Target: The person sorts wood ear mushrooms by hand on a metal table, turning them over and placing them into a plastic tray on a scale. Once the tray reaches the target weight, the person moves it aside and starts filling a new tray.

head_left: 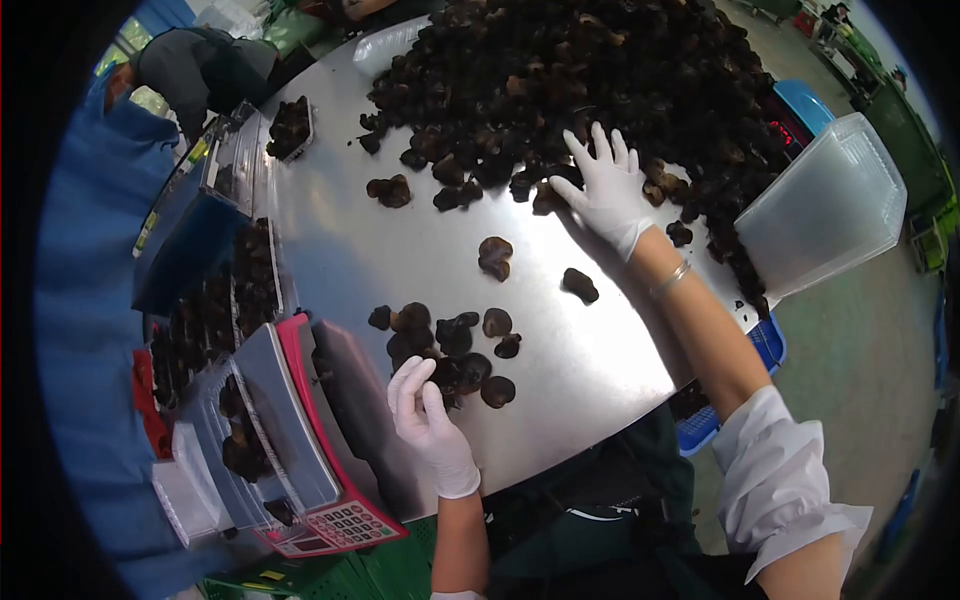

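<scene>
Both of my hands wear white gloves. My right hand (608, 195) reaches to the near edge of a large heap of dark wood ear mushrooms (560, 80), its fingers spread and touching the edge pieces. My left hand (430, 425) is beside a small cluster of wood ear mushrooms (455, 338) on the metal table (340, 230). Its fingers are loosely bent, with the thumb apart, and nothing shows between them. Two loose pieces, one a lobed mushroom (494, 258) and one a darker mushroom (580, 285), lie between the hands.
A pink-framed scale (350, 525) at left bears a clear tray (265, 440) holding mushrooms. More filled trays (205, 325) stand behind it. A stack of clear trays (830, 200) leans at the right edge, near a red digital display (782, 132). A person (195, 70) bends at upper left.
</scene>
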Demonstrator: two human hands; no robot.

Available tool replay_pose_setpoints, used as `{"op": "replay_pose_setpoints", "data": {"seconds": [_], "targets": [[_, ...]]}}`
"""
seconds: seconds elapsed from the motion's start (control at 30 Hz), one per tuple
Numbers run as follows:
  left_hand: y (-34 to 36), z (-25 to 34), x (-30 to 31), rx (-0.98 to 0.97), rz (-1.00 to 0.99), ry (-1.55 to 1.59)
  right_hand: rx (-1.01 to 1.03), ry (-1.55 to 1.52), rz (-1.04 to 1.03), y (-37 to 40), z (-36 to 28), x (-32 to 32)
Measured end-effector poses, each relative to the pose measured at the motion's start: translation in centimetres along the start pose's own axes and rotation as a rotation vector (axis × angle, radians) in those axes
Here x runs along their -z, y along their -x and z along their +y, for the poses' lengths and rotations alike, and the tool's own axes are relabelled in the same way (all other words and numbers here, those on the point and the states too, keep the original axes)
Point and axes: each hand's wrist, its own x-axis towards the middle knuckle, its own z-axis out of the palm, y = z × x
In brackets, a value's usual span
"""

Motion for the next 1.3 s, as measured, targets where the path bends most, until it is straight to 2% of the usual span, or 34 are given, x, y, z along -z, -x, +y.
{"op": "replay_pose_setpoints", "data": {"seconds": [0.07, 0.1, 0.13, 0.2, 0.23, 0.33, 0.37, 0.4, 0.47, 0.53, 0.57, 0.63, 0.67, 0.73, 0.8, 0.87, 0.93, 1.0, 1.07, 1.17, 1.2, 1.27, 1.3], "targets": [[-0.2, -0.4, 0.0, 0.004, -0.002, -0.018, 0.044, 0.038, -0.273, -0.5, -0.1, 1.5], [-0.2, -0.8, -0.1, -0.053, 0.007, -0.042, 0.188, -0.184, -0.341, 0.4, 0.6, 1.0], [-0.1, -1.1, -0.1, -0.103, 0.015, -0.071, 0.268, -0.283, -0.448, 1.0, -0.8, 2.7], [0.1, -1.0, 0.1, -0.07, 0.02, -0.049, 0.209, -0.532, -0.526, 2.3, -2.7, 5.6], [0.0, -0.9, 0.0, -0.054, 0.027, -0.021, -0.002, -0.71, -0.528, 2.3, -3.6, 6.9], [0.1, -0.4, 0.0, -0.036, 0.036, 0.002, -0.194, -0.649, -0.204, 2.1, -0.9, 4.9], [0.3, -0.5, 0.1, -0.029, 0.034, 0.001, 0.31, -0.025, -0.063, 2.4, 0.4, 3.9], [0.2, -0.5, 0.0, -0.03, 0.027, -0.002, 0.312, -0.024, -0.066, 2.4, 0.0, 3.8], [0.0, -0.6, 0.0, -0.035, 0.025, -0.003, 0.025, -0.104, -0.512, 2.7, -2.3, 3.6], [0.0, -0.5, -0.1, -0.037, 0.026, -0.008, 0.169, -0.241, -0.41, 6.7, -5.6, 3.7], [0.0, -0.5, 0.0, -0.032, 0.031, -0.01, 0.119, -0.366, -0.626, 6.8, -8.3, 6.1], [0.0, -0.1, 0.0, 0.011, 0.038, 0.002, 0.232, -0.339, -0.663, 9.9, -10.8, 7.6], [0.0, 0.2, 0.1, 0.014, 0.041, -0.002, 0.234, -0.343, -0.668, 10.1, -11.3, 8.4], [0.0, 0.6, 0.1, 0.055, 0.056, 0.033, 0.373, -0.344, -0.725, 10.3, -11.8, 9.6], [0.0, 0.5, 0.1, 0.05, 0.054, 0.048, 0.272, -0.37, -0.61, 9.4, -9.3, 8.4], [0.1, 0.3, 0.2, 0.043, 0.049, 0.065, 0.073, -0.392, -0.334, 8.6, -5.9, 6.1], [0.1, 0.1, 0.2, 0.004, 0.054, 0.079, -0.272, -0.818, -0.216, 7.1, -4.2, 4.7], [0.1, 0.3, 0.2, -0.01, 0.058, 0.069, -0.196, -0.697, -0.239, 6.2, -2.4, 5.2], [0.1, 0.5, 0.0, -0.029, 0.062, 0.057, -0.222, -0.71, -0.317, 5.2, -2.6, 4.8], [0.1, 0.6, -0.2, -0.024, 0.064, 0.054, 0.008, -0.499, -0.427, 3.3, -4.2, 3.2], [0.2, 0.6, -0.3, -0.043, 0.068, 0.042, 0.039, -0.526, -0.42, 3.0, -4.5, 2.0], [0.2, 0.4, -0.2, -0.067, 0.072, 0.026, 0.23, -0.304, -0.211, 2.4, -5.9, -0.8], [0.2, 0.3, -0.1, -0.076, 0.082, 0.003, 0.282, -0.314, -0.223, 1.9, -6.6, -1.9]]}}
